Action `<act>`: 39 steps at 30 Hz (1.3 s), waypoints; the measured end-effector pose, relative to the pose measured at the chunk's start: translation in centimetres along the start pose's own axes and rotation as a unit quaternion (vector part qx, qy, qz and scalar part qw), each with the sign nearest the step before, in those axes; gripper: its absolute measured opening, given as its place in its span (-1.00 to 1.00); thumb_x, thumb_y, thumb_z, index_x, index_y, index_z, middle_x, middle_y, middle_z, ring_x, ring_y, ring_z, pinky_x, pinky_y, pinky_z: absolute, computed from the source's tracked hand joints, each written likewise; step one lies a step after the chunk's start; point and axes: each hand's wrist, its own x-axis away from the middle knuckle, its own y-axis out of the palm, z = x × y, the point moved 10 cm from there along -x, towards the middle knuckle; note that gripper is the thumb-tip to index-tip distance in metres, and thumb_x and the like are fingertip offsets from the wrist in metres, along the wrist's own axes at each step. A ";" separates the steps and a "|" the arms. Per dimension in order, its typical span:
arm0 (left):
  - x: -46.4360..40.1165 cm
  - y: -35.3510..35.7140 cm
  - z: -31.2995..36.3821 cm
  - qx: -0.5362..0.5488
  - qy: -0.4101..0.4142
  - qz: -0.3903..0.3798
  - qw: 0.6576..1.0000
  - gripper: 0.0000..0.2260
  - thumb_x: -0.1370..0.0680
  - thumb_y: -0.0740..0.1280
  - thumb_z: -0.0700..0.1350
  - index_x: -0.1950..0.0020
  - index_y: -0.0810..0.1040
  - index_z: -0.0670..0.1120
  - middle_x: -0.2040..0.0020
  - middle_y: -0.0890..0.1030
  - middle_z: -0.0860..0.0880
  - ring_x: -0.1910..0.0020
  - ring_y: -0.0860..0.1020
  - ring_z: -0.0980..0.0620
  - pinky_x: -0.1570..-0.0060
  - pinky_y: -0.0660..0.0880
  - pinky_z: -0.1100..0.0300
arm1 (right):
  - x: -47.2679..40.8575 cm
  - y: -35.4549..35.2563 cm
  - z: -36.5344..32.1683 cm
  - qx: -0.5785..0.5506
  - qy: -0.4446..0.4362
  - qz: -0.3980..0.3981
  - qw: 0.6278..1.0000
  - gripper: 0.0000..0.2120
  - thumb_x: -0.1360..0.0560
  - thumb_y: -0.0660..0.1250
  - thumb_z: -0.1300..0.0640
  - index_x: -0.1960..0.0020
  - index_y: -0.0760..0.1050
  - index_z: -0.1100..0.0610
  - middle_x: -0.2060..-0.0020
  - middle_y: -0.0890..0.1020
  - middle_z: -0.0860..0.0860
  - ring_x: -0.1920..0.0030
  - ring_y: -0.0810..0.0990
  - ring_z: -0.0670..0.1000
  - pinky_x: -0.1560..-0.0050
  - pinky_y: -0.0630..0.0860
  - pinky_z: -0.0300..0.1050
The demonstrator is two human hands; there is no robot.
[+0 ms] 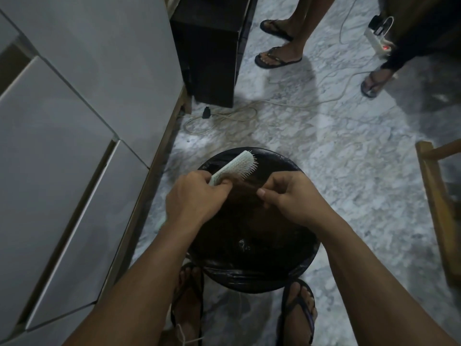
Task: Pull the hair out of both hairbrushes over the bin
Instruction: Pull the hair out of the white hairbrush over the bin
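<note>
The left hand (197,196) is closed around the pale green hairbrush (234,168), its head pointing toward one o'clock above the bin (309,248). At three o'clock from it, the right hand (287,196) has its fingertips pinched together, seemingly on a brownish tuft of hair (245,187). Pulling steadily away from the bristles, staying over the opening, should work best. The black-lined bin looks dark inside; its contents cannot be told.

Pale green hairbrush (234,167), black bin (252,273), grey-marbled floor (349,158)
</note>
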 end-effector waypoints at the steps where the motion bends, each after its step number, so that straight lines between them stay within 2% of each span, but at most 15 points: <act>1: -0.1 0.6 -0.1 0.021 0.003 -0.020 1.000 -0.59 -0.44 0.35 0.28 0.30 0.59 -0.07 0.37 0.55 0.01 0.36 0.50 0.04 0.40 0.28 0.20 | 0.0 0.0 0.3 0.012 0.001 0.007 1.000 -0.87 -0.44 0.44 0.08 0.28 0.58 0.00 0.38 0.67 -0.05 0.41 0.55 -0.19 0.31 0.45 -0.21; 2: -0.1 1.0 -0.1 0.035 0.006 -0.039 0.999 -0.57 -0.42 0.36 0.30 0.32 0.57 -0.07 0.36 0.56 0.00 0.34 0.53 0.02 0.39 0.29 0.19 | 0.1 0.0 0.5 0.021 0.000 0.011 1.000 -0.93 -0.41 0.46 0.07 0.22 0.59 -0.02 0.32 0.68 -0.06 0.32 0.60 -0.17 0.25 0.49 -0.21; 4: 0.0 2.0 0.1 0.043 0.011 -0.076 0.996 -0.57 -0.41 0.36 0.31 0.32 0.53 -0.06 0.35 0.56 0.00 0.31 0.55 0.01 0.36 0.32 0.17 | 0.2 0.1 0.3 0.021 -0.008 0.024 0.999 -0.83 -0.35 0.51 0.03 0.08 0.59 -0.06 0.18 0.69 -0.09 0.16 0.64 -0.13 0.12 0.54 -0.24; 7: 0.1 3.0 0.7 0.061 0.028 -0.111 0.991 -0.68 -0.42 0.38 0.22 0.25 0.55 -0.03 0.32 0.56 0.02 0.26 0.56 -0.02 0.31 0.36 0.14 | 0.3 -0.1 -0.8 -0.010 -0.028 0.051 0.998 -0.72 -0.37 0.50 0.03 -0.06 0.58 -0.03 0.13 0.68 -0.11 0.11 0.64 -0.16 0.09 0.55 -0.28; 9: 0.2 3.3 0.9 0.059 0.044 -0.115 0.991 -0.71 -0.44 0.39 0.20 0.19 0.60 -0.02 0.32 0.58 0.02 0.27 0.57 0.00 0.32 0.38 0.14 | 0.4 -0.5 -1.4 -0.012 -0.041 0.075 0.996 -0.77 -0.41 0.47 0.04 -0.06 0.58 -0.03 0.18 0.68 -0.13 0.15 0.63 -0.20 0.16 0.52 -0.39; 13: 0.2 2.9 1.1 0.027 0.068 -0.096 0.993 -0.65 -0.48 0.38 0.22 0.26 0.59 -0.04 0.44 0.48 0.04 0.42 0.48 0.03 0.41 0.27 0.19 | 0.5 -1.2 -1.1 -0.014 -0.039 0.112 0.993 -0.90 -0.42 0.47 0.13 0.07 0.69 0.03 0.30 0.66 -0.22 0.20 0.64 -0.26 0.21 0.47 -0.50; 17: -0.2 1.6 0.6 -0.034 0.059 -0.060 0.996 -0.67 -0.47 0.37 0.26 0.16 0.62 -0.01 0.38 0.54 0.03 0.37 0.51 0.06 0.44 0.27 0.20 | 0.3 -3.2 0.4 -0.056 0.013 0.181 0.982 -0.96 -0.42 0.47 0.12 0.18 0.71 0.02 0.42 0.64 -0.27 0.28 0.64 -0.25 0.18 0.54 -0.36; 20: -0.5 0.7 0.0 -0.073 0.047 -0.025 0.996 -0.65 -0.48 0.36 0.26 0.12 0.61 -0.03 0.36 0.48 0.06 0.32 0.47 0.03 0.44 0.24 0.19 | 0.8 -4.4 1.3 -0.066 0.042 0.225 0.971 -0.95 -0.41 0.47 0.09 0.18 0.72 0.04 0.36 0.68 -0.18 0.24 0.68 -0.13 0.08 0.62 -0.14; 24: -1.1 -0.3 -1.2 -0.070 0.017 0.015 0.997 -0.63 -0.49 0.35 0.26 0.07 0.65 -0.04 0.29 0.53 -0.02 0.25 0.48 -0.06 0.36 0.30 0.15 | 1.2 -5.8 2.7 -0.078 0.096 0.255 0.959 -0.93 -0.41 0.47 0.07 0.23 0.71 0.04 0.34 0.70 -0.07 0.21 0.68 -0.04 0.03 0.64 -0.02; 26: -1.3 -0.8 -1.8 -0.052 0.005 0.027 0.998 -0.62 -0.49 0.36 0.25 0.07 0.66 -0.06 0.29 0.57 -0.05 0.21 0.55 -0.11 0.34 0.36 0.14 | 1.2 -6.1 3.4 -0.022 0.127 0.242 0.962 -0.91 -0.40 0.45 0.05 0.22 0.70 0.02 0.29 0.71 -0.04 0.14 0.67 0.02 -0.02 0.62 0.00; 28: -1.3 -1.1 -1.8 -0.024 0.004 0.030 0.999 -0.64 -0.48 0.38 0.23 0.05 0.68 -0.06 0.28 0.60 -0.05 0.19 0.59 -0.12 0.32 0.39 0.15 | 1.2 -5.3 4.0 0.077 0.159 0.180 0.968 -0.90 -0.40 0.43 0.04 0.15 0.71 0.02 0.15 0.73 0.01 0.04 0.65 0.06 -0.03 0.58 -0.06; 31: -0.8 -0.8 -0.5 -0.002 0.033 0.019 0.999 -0.69 -0.48 0.39 0.22 0.15 0.63 -0.02 0.42 0.47 0.06 0.34 0.49 -0.01 0.46 0.24 0.21 | 0.9 -3.0 3.9 0.141 0.156 0.078 0.974 -0.78 -0.39 0.44 0.09 -0.04 0.66 0.02 -0.03 0.69 0.02 -0.07 0.62 0.06 -0.05 0.52 -0.12; 34: -0.4 -0.3 0.9 0.010 0.075 0.017 0.997 -0.69 -0.47 0.39 0.23 0.20 0.60 -0.01 0.44 0.46 0.07 0.36 0.49 0.00 0.48 0.21 0.21 | 0.3 -0.8 1.5 0.067 0.071 0.029 0.995 -0.50 -0.34 0.49 0.18 -0.25 0.50 0.04 -0.16 0.61 -0.04 -0.13 0.58 -0.02 -0.14 0.49 -0.15; 36: -0.1 0.2 1.7 0.025 0.108 0.010 0.994 -0.68 -0.46 0.38 0.23 0.16 0.65 -0.02 0.43 0.51 0.06 0.36 0.52 0.02 0.46 0.24 0.20 | 0.3 0.5 0.4 -0.065 0.057 0.005 0.996 -0.55 -0.34 0.51 0.24 -0.18 0.45 0.11 -0.11 0.60 -0.02 -0.07 0.57 -0.06 -0.06 0.51 -0.21; 39: 0.3 0.6 2.6 0.053 0.146 -0.002 0.988 -0.69 -0.46 0.39 0.21 0.20 0.65 -0.03 0.46 0.50 0.05 0.42 0.49 0.11 0.44 0.29 0.19 | 0.4 1.5 -0.6 -0.153 0.038 -0.002 0.987 -0.68 -0.39 0.48 0.28 0.01 0.36 0.15 0.09 0.64 0.09 0.10 0.60 0.01 0.02 0.55 -0.05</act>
